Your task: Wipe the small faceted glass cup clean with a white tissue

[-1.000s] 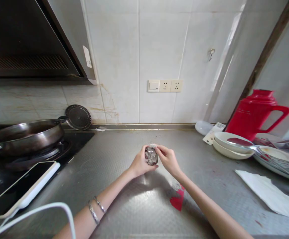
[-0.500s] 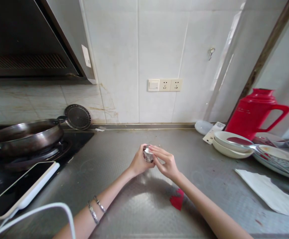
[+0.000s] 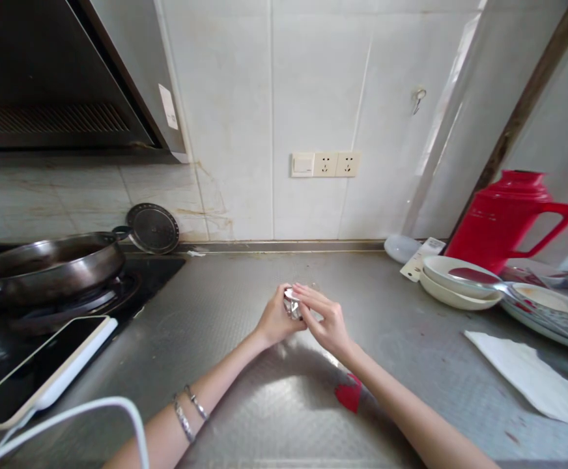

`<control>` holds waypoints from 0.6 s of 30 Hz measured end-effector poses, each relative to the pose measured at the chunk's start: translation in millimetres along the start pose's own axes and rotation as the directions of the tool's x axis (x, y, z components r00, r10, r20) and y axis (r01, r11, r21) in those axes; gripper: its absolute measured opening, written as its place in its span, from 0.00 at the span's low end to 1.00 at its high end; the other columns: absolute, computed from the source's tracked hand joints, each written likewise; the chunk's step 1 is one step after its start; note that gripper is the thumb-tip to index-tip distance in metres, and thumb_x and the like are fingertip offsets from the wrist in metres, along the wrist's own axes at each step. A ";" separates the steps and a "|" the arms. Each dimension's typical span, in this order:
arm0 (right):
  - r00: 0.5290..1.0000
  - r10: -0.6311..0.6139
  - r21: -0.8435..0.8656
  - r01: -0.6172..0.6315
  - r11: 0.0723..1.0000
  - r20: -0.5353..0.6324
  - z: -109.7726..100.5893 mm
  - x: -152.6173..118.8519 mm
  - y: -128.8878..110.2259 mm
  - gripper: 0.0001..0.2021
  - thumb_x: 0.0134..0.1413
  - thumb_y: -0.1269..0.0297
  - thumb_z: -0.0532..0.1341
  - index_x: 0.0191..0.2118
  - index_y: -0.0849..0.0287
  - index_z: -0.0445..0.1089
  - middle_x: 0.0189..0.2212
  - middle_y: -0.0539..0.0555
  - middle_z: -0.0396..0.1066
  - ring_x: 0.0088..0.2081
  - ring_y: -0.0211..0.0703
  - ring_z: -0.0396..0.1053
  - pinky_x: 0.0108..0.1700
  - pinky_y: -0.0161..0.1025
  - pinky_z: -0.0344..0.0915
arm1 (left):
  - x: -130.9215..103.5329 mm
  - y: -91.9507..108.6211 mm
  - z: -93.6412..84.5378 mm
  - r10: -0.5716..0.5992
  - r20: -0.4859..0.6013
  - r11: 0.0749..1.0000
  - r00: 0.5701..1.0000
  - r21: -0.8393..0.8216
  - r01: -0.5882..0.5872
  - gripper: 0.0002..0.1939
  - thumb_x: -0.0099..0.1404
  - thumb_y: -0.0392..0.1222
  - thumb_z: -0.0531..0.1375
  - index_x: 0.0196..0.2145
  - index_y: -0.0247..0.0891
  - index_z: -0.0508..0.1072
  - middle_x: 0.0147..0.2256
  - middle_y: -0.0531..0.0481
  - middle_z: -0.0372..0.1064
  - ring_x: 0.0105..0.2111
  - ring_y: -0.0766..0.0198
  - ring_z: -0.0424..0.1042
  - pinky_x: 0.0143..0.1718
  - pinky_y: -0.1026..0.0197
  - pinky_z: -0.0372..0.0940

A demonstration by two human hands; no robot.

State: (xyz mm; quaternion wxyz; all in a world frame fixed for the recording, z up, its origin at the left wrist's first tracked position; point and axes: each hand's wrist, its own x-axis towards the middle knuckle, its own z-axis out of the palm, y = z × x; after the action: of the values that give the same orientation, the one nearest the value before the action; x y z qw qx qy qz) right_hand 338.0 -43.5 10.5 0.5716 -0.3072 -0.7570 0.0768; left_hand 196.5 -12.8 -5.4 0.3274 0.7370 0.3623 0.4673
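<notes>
Over the middle of the metal counter, my left hand [image 3: 275, 317] is wrapped round a small shiny silvery object [image 3: 292, 306] with facet-like reflections on its side. My right hand [image 3: 327, 320] reaches in from the other side, its fingers laid together across the object's upper edge and its thumb close against the side. Between them the two hands hide most of the object, so I cannot tell its exact kind. Below my right forearm a red patch [image 3: 349, 393] lies on the counter, partly covered by the arm.
A steel pan [image 3: 52, 264] stands on the stove at left, with a phone [image 3: 40, 368] and white cable [image 3: 93, 402] nearer. At right are a red thermos [image 3: 499, 221], stacked bowls [image 3: 454, 296], a patterned plate [image 3: 523, 319] and a white paper sheet [image 3: 533, 378].
The object has tilted or turned slightly between my hands, showing a paler top edge and different reflections. Both hands keep nearly the same place and pose.
</notes>
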 end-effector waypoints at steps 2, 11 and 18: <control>0.988 -0.140 -0.033 0.142 0.989 0.065 -1.3 -0.7 0.6 0.17 0.58 0.71 0.55 0.51 0.52 0.72 0.50 0.54 0.72 0.55 0.49 0.67 0.58 0.52 0.64 | 2.2 -5.0 0.3 -0.009 -0.012 0.997 1.000 -0.079 0.008 0.34 0.45 0.40 0.70 0.47 0.38 0.59 0.45 0.44 0.70 0.41 0.58 0.72 0.41 0.59 0.66; 0.977 0.208 0.099 -0.203 0.974 -0.040 -5.2 6.0 1.3 0.12 0.60 0.63 0.57 0.45 0.52 0.76 0.46 0.54 0.75 0.49 0.52 0.72 0.53 0.51 0.69 | -0.1 2.9 -1.2 0.012 0.000 0.999 1.000 -0.049 -0.012 0.35 0.46 0.38 0.68 0.49 0.39 0.58 0.41 0.49 0.69 0.38 0.61 0.71 0.39 0.61 0.66; 0.983 0.183 0.062 -0.182 0.981 -0.012 -0.2 3.6 1.4 0.13 0.60 0.63 0.56 0.47 0.51 0.75 0.49 0.53 0.73 0.53 0.51 0.69 0.56 0.50 0.66 | -2.9 4.1 -2.4 0.034 -0.002 0.991 0.999 0.129 -0.033 0.35 0.43 0.36 0.68 0.49 0.41 0.61 0.42 0.50 0.68 0.37 0.62 0.69 0.38 0.60 0.65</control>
State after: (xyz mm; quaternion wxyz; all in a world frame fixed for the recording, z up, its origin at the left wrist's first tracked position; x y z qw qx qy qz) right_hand 338.2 -40.5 12.8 0.5777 -0.3587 -0.7179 0.1491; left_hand 194.4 -17.0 -2.5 0.2705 0.7616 0.3800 0.4500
